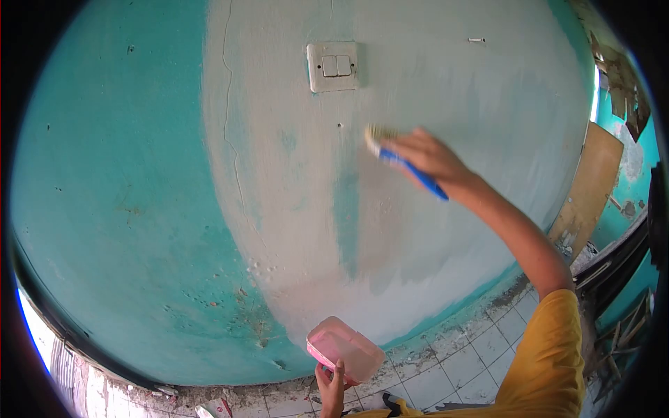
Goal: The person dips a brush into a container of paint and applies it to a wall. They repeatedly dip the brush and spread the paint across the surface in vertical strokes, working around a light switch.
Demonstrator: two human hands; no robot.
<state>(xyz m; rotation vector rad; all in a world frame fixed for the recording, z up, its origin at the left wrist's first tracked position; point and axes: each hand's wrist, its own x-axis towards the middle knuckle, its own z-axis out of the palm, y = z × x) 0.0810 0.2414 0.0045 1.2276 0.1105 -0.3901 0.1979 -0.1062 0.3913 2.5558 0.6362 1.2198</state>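
Our right hand (425, 157), fingers clamped on the blue-handled paintbrush (398, 160) at upper centre, works just below the light switch (333, 66), so a high stroke could smear it. Our left hand (332, 386), fingers closed on the tilted pink paint tub (345, 350) at bottom centre, could spill onto the tiled floor (446, 376).

Room in home under renovation. Turquoise wall (118, 181) partly covered by pale fresh coat (432, 230). Double light switch (333, 66) mounted on wall, far centre. Cracked plaster, peeling patches low on wall. Dusty tiled floor (453, 369) near bottom, debris along edge. Wooden board (592, 181) and scrap leaning at right.
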